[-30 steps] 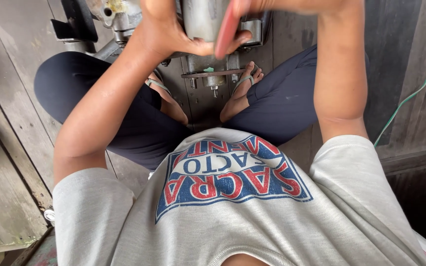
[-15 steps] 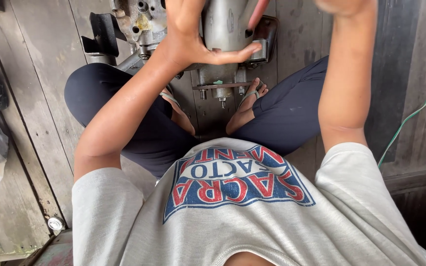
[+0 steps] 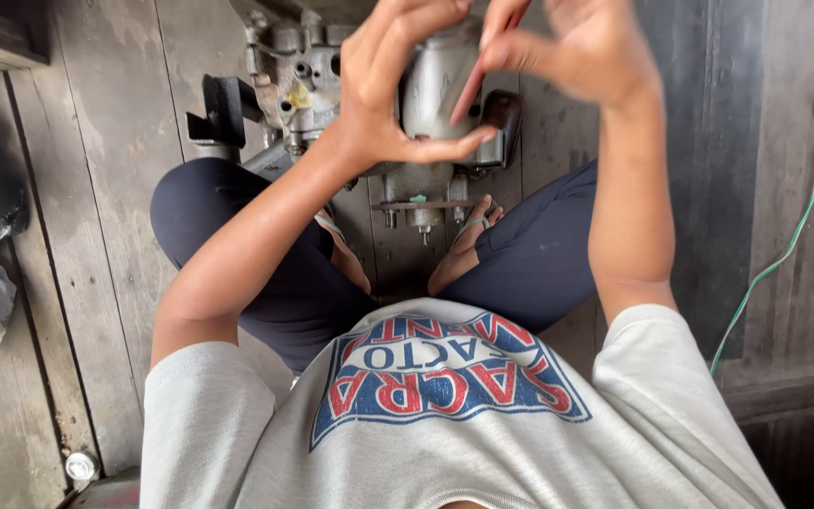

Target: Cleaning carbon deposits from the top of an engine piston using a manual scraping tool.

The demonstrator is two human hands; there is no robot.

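On a weathered plank floor [image 3: 96, 188], a grey metal motor housing [image 3: 435, 90] stands far between the feet. The left hand [image 3: 383, 90] wraps it; the right hand [image 3: 581, 47] pinches a red tool [image 3: 468, 90] against it.

2 hands [image 3: 492, 85] around grey metal motor housing [image 3: 435, 90]

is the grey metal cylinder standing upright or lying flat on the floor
Upright. The grey metal cylinder stands on end on a small bracket, between the person's feet, with the left hand wrapped around its side. The right hand is blurred beside it.
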